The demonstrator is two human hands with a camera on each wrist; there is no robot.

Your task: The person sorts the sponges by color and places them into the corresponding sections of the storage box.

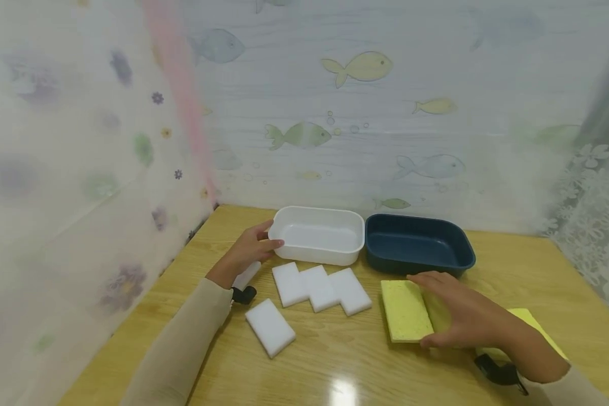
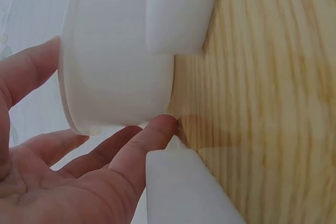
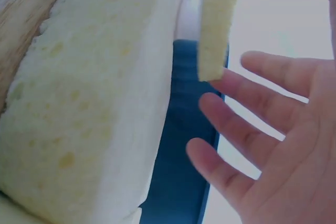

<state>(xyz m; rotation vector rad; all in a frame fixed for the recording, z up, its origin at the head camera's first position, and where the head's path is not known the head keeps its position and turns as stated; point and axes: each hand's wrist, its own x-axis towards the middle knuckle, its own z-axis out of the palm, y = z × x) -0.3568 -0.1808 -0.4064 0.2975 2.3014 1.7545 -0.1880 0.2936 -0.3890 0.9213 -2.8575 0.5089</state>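
Note:
My left hand (image 1: 251,248) holds the left end of the white tub (image 1: 317,256), thumb at the near rim and fingers round the end wall. In the left wrist view, a fingertip reaches the tabletop beside the white tub (image 2: 115,51). With thumb and index finger my right hand (image 1: 467,313) spans a yellow sponge (image 1: 407,310), touching its near and far ends. The right wrist view shows this sponge (image 3: 216,24) edge-on against the index fingertip; the other fingers stay spread. Another yellow sponge (image 1: 533,321) lies partly behind the right wrist.
Beside the white tub stands a dark blue tub (image 1: 416,265). Three white sponges (image 1: 321,287) lie in a row before them. One white sponge (image 1: 270,328) lies nearer, another white sponge (image 1: 247,275) by the left wrist. Patterned curtains (image 1: 304,113) hang behind the wooden table (image 1: 284,383).

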